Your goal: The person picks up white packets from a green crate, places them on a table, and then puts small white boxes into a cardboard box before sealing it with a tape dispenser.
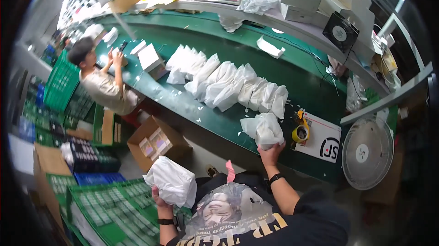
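Observation:
My left hand [161, 198] grips a boxy package in white wrapping [173, 178], held up beside my body over the green crates. On the near edge of the green bench [215, 132], my right hand [271, 153] has its fingers round a smaller white-wrapped bundle [262, 129]. Loose corners of its wrapping stick out to the left. What lies inside either wrapping is hidden. Beyond my right hand, a row of similar white-wrapped bundles [224, 84] runs along the bench, packed close together.
A yellow tape dispenser [302, 132] lies on a white flat carton [320, 138], beside a round fan [368, 153]. An open cardboard box [157, 143] stands below the bench. Green crates [119, 209] are at lower left. A co-worker [103, 79] handles something at the bench's far left.

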`<state>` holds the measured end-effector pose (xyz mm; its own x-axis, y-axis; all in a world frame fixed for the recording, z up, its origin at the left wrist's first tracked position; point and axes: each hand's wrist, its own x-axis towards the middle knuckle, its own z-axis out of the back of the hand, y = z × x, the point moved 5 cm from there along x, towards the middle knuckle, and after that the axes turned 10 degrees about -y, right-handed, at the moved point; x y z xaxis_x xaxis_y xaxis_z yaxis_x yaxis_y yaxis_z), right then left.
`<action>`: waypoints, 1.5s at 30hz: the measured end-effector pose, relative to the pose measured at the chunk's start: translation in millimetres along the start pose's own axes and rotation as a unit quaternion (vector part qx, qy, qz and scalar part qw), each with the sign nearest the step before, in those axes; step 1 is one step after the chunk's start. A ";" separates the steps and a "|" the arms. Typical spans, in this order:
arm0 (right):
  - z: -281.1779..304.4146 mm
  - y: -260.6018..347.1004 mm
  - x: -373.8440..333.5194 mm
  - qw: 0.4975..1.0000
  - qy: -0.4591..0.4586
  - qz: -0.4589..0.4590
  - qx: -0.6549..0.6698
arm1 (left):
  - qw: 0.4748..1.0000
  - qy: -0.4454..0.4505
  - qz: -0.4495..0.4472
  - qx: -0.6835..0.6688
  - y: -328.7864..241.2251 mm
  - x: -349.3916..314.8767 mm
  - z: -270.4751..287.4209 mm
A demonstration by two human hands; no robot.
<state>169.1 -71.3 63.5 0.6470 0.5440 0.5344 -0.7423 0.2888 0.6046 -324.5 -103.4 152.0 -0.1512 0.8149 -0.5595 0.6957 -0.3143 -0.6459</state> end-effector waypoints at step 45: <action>-55.0 10.9 26.0 0.972 0.149 -0.169 -0.063 | 0.503 0.331 -0.306 0.738 208.2 205.3 -315.8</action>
<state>168.1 -10.7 51.5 0.7924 0.5998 0.1107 -0.5234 0.5756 0.6282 11.2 152.2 66.8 0.5858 0.8094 -0.0418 -0.6910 0.4718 -0.5476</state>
